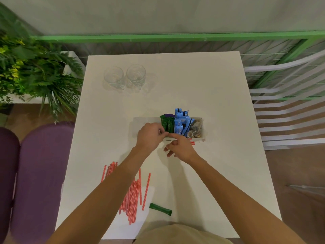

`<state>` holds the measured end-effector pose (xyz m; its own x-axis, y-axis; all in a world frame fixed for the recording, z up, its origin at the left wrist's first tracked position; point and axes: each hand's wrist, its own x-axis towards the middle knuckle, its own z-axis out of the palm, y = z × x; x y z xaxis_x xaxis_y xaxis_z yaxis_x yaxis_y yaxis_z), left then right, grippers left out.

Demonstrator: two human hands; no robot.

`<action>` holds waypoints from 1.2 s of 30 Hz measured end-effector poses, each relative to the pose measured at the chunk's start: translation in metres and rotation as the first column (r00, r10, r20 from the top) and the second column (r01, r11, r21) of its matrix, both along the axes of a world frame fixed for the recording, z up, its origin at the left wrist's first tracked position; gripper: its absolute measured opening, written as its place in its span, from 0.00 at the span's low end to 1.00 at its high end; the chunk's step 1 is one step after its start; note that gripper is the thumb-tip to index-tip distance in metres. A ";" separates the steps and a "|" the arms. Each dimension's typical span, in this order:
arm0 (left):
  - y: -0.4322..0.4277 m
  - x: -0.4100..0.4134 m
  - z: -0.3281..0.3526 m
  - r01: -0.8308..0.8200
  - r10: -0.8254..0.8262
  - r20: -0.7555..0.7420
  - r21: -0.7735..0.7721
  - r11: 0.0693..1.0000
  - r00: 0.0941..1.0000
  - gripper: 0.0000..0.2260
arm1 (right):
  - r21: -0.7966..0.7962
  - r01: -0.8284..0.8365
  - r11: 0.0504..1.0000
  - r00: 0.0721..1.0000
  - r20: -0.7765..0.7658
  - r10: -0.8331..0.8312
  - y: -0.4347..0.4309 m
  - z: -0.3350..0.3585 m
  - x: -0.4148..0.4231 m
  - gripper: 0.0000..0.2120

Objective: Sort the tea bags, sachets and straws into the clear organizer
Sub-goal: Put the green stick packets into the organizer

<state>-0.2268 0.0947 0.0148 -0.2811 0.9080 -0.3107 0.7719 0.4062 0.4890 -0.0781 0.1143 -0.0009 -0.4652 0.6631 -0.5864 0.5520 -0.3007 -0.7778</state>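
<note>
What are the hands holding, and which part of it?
The left hand appears to pinch the near ends of the dark green foil sachets standing in the clear plastic organizer. The right hand seems to hold nothing.

Your straws [131,196] at seven o'clock are red-and-white striped; the lone sachet [160,209] at six is dark green; green sachets [168,125] stand centre, blue sachets [182,125] at their three.

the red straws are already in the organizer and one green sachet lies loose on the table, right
Not quite. The head view shows the red straws lying on the table, not in the organizer; one green sachet does lie loose there.
</note>
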 end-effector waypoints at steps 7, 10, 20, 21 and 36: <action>0.009 0.004 0.001 -0.003 0.002 -0.063 -0.023 1.000 0.998 0.04 | -0.020 0.017 1.000 1.000 -0.018 -0.018 -0.001 0.003 0.001 0.24; 0.007 0.001 0.002 0.026 -0.025 -0.022 0.019 0.999 0.999 0.03 | -0.010 0.024 1.000 1.000 -0.020 -0.024 -0.003 0.003 0.004 0.23; -0.087 0.026 -0.002 0.202 -0.196 0.146 -0.021 0.979 0.970 0.05 | 0.034 0.143 0.989 0.990 -0.011 -0.143 -0.038 -0.010 0.053 0.08; -0.105 0.032 -0.009 0.235 -0.222 0.163 -0.064 0.970 0.961 0.06 | 0.011 0.128 0.992 0.992 0.012 -0.128 -0.045 -0.014 0.058 0.07; -0.214 0.077 -0.052 0.457 -0.457 0.041 -0.171 0.873 0.888 0.17 | -0.096 -0.105 0.990 0.987 0.116 0.116 -0.111 -0.023 0.079 0.10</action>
